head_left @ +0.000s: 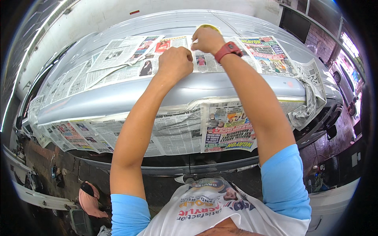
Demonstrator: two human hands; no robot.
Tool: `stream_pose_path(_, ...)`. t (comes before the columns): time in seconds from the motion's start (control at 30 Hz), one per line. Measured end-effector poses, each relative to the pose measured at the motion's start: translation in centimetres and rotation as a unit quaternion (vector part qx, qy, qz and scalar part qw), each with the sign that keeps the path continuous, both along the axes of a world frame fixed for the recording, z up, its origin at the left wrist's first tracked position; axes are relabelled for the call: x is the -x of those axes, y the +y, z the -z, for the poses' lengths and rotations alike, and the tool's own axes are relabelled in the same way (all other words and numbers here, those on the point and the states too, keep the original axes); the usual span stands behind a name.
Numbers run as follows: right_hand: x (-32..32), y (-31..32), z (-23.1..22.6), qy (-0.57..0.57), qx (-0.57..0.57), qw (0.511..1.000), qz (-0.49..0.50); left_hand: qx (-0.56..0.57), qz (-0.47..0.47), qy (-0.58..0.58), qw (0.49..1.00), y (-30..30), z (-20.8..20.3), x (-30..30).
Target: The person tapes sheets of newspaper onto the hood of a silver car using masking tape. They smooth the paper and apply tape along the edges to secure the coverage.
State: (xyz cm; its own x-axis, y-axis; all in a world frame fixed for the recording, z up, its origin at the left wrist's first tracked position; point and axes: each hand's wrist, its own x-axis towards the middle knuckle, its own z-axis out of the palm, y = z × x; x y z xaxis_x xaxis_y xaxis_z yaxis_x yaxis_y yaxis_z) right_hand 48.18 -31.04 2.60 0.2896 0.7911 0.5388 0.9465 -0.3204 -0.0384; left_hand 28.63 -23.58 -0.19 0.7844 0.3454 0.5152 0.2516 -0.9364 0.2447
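Note:
My left hand [176,62] is closed, knuckles up, above the newspaper sheets [114,55] on the silver vehicle's roof [134,27]. Whatever its fingertips pinch is hidden under the hand. A little farther and to the right, my right hand [207,39] grips a yellow roll of tape [211,27]; only the roll's far rim shows past the fingers. Between the newspaper rows runs a bare rounded silver strip [130,92]. More newspaper [173,133] hangs below that strip, over the vehicle's side. A red watch [229,51] is on my right wrist.
Crumpled newspaper [311,100] wraps the strip's right end. Dark windows [197,159] show under the hanging sheets. At lower left, a pink cloth-like item [91,200] lies near the floor. Another vehicle [343,82] stands at far right, and a pale wall [98,17] rises behind the roof.

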Motion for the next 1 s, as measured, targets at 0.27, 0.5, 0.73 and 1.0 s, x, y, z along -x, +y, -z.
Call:
stream_pose_path(0.27,0.0,4.1,0.7,-0.004,0.101,0.992,0.081,0.042,-0.014,0.049,0.998,1.0,0.5,-2.1)
stream_pose_path(0.5,-0.1,5.6,1.5,0.031,0.048,0.993,0.100,0.068,0.002,0.120,0.990,0.3,-0.6,-0.1)
stream_pose_path(0.73,-2.0,5.2,2.8,-0.041,0.140,0.988,0.047,0.077,0.033,0.074,0.994,6.2,-2.2,4.2)
stream_pose_path(1.0,4.1,-1.0,-5.6,-0.113,0.055,0.991,-0.045,0.030,-0.234,0.083,0.968,23.5,-0.6,11.8)
